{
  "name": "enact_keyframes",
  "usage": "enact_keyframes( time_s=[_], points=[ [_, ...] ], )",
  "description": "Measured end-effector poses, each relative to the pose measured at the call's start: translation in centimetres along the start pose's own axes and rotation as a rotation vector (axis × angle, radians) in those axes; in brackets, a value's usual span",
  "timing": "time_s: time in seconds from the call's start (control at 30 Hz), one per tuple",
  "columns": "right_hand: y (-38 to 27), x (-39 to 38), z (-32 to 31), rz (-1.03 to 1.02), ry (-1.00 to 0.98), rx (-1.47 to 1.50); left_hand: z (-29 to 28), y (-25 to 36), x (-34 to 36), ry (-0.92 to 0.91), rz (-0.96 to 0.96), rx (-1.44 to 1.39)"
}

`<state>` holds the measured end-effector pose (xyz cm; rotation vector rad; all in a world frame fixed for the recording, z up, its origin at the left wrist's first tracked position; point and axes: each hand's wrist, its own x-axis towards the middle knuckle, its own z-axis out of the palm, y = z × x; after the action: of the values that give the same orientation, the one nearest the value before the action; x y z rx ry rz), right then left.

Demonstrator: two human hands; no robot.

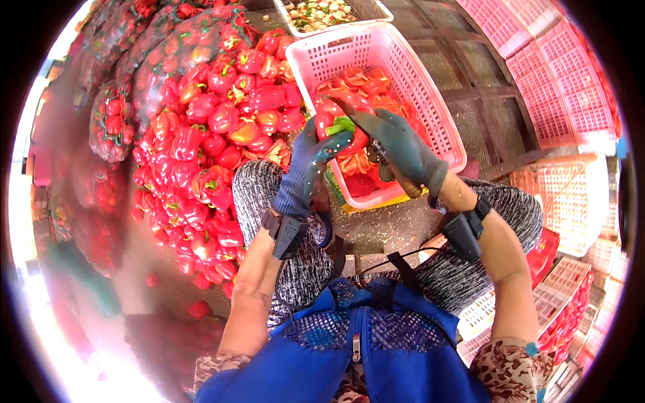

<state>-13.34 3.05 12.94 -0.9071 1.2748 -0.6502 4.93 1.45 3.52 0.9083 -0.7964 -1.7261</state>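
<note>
Over the near part of a pink plastic crate, my left hand, in a blue and dark-palmed work glove, grips a red bell pepper with a green stem. Gloved as well, my right hand is closed round a knife. Its dark blade points up and left over the pepper; most of the handle is hidden by the glove. Below both hands, cut red pepper pieces lie in the crate. Small pale seeds cling to the left glove.
A large heap of whole red peppers lies on the left, against filled mesh sacks. Beyond the crate stands a tray of pepper cores. Stacked pink crates and a pale orange crate stand at right. Seeds dot the floor.
</note>
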Motion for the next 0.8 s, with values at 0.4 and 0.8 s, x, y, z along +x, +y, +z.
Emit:
enact_keyframes(
  time_s=[0.4,0.8],
  points=[
    [4.5,1.0,-3.8,-0.573,-0.150,-0.699,0.5,1.1,-2.6,-0.080,-0.063,0.189],
    [4.3,3.1,-6.3,-0.025,0.047,-0.012,-1.6,0.7,-4.9,-0.184,-0.133,-0.434]
  ],
)
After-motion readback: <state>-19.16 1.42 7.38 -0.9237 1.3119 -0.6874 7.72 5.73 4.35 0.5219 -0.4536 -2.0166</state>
